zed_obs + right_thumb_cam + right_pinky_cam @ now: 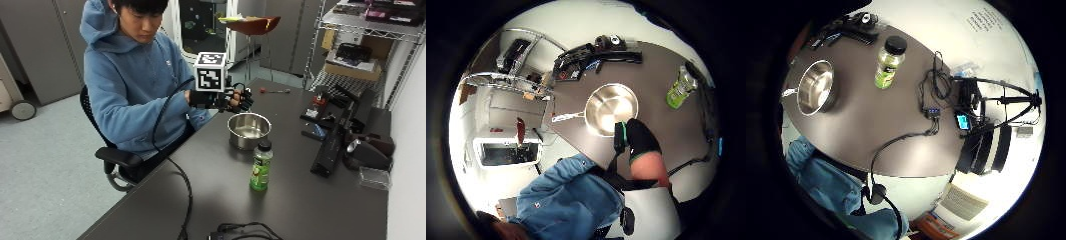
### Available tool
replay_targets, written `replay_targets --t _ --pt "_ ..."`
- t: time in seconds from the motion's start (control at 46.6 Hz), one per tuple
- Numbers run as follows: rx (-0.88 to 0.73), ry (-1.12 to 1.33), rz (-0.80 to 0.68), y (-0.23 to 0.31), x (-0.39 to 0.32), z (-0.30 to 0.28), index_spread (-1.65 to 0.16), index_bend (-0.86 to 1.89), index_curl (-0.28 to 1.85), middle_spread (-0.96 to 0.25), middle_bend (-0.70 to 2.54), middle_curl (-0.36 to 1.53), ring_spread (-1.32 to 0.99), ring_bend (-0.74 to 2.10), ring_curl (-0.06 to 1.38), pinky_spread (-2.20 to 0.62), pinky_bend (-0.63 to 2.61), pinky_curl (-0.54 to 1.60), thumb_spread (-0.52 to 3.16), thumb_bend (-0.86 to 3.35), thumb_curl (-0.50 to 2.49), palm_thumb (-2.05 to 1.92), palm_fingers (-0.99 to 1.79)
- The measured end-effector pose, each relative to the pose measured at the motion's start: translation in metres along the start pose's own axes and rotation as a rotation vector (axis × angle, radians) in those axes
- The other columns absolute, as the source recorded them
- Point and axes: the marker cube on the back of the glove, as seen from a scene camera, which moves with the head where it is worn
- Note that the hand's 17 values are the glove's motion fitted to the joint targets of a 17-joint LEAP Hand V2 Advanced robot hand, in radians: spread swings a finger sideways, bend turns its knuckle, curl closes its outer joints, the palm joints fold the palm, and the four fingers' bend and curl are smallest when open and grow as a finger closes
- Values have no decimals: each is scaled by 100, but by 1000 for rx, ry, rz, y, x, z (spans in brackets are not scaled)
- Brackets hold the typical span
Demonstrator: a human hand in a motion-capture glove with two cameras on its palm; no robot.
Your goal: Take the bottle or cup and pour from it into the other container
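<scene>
Two task things stand apart on the counter (200,190): nearest, the capped bottle (261,172) upright and untouched; beyond it, the steel pot (248,130). Farther left, the gloved right hand (229,100) hovers, fingers loosely curled, holding nothing, likely poised to reach.

Grey floor (40,165), grey cabinets (46,45), wire shelving (373,30).

green bottle (261,171) black cap, silver pot (249,130), grey table (293,200)
</scene>
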Motion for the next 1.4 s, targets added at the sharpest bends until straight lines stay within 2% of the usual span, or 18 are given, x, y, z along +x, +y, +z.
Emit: replay_targets --t 0.515,0.838,0.966,1.138,1.396 --pt "95 -78 47 37 89 4 -35 9 23 3 17 29 12 34 26 25 31 34 102 -5 42 68 14" --pt "235 -202 58 32 151 20 -36 11 19 4 20 30 12 41 29 26 40 36 99 -3 41 62 7" --pt "289 -286 43 22 176 29 -36 12 19 4 21 31 12 43 29 26 40 36 97 -3 40 62 6" --pt "333 -440 -50 6 190 54 -35 12 19 5 22 32 11 43 29 26 41 36 94 -3 40 63 7" --pt "407 -725 -23 -19 207 83 -33 11 18 7 23 33 11 44 29 26 43 36 90 -4 38 61 6"
